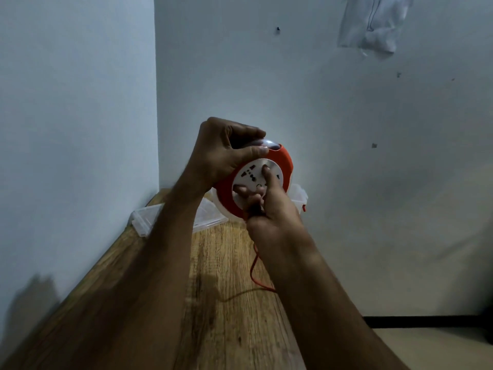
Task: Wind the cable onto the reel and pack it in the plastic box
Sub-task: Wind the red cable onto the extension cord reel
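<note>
An orange round cable reel (285, 161) with a white socket face (250, 174) is held up above the wooden table. My left hand (224, 150) grips its top by a clear handle. My right hand (269, 201) presses its fingers on the white face, thumb near the centre. A thin orange cable (253, 271) hangs from under the right hand and trails over the table. The clear plastic box (300, 194) stands behind the reel, mostly hidden by it.
A clear plastic lid (149, 217) lies flat at the table's far left corner, against the wall. The wooden table (226, 303) is narrow, with walls at its left and far sides and its right edge dropping to the floor. A white bag (373, 25) hangs on the wall.
</note>
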A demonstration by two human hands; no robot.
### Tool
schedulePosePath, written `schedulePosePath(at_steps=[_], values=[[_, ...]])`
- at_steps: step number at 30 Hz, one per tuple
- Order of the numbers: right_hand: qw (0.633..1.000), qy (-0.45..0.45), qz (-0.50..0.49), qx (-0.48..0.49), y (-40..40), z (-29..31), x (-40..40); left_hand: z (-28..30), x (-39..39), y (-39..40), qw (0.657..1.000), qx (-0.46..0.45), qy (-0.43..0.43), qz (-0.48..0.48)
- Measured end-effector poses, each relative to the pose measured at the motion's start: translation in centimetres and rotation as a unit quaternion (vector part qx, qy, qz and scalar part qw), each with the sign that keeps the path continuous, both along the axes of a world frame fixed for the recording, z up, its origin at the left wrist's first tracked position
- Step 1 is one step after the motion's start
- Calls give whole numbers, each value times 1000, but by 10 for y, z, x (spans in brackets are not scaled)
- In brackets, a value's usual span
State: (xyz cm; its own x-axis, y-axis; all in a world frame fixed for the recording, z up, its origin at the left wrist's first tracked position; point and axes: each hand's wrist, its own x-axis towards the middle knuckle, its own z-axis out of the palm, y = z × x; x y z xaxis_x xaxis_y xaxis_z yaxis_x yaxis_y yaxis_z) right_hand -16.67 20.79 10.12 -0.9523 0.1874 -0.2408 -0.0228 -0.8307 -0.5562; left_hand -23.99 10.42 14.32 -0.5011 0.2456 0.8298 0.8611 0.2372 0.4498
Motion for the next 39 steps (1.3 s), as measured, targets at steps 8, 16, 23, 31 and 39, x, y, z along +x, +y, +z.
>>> schedulePosePath(at_steps=[8,16,23,31,39], values=[[980,28,-122,154,-5,-2,-1,2,4,2,998,57,-2,-11],[392,351,-309,792,36,0,-18,2,3,-15,993,106,-54,-11],[289,321,-161,887,52,-1,-16,1,0,-30,992,103,-74,13],[244,279,-203,907,42,-17,-21,0,-1,-27,994,71,-72,37],[235,244,-330,881,26,-30,-20,3,2,-24,996,45,-63,37]])
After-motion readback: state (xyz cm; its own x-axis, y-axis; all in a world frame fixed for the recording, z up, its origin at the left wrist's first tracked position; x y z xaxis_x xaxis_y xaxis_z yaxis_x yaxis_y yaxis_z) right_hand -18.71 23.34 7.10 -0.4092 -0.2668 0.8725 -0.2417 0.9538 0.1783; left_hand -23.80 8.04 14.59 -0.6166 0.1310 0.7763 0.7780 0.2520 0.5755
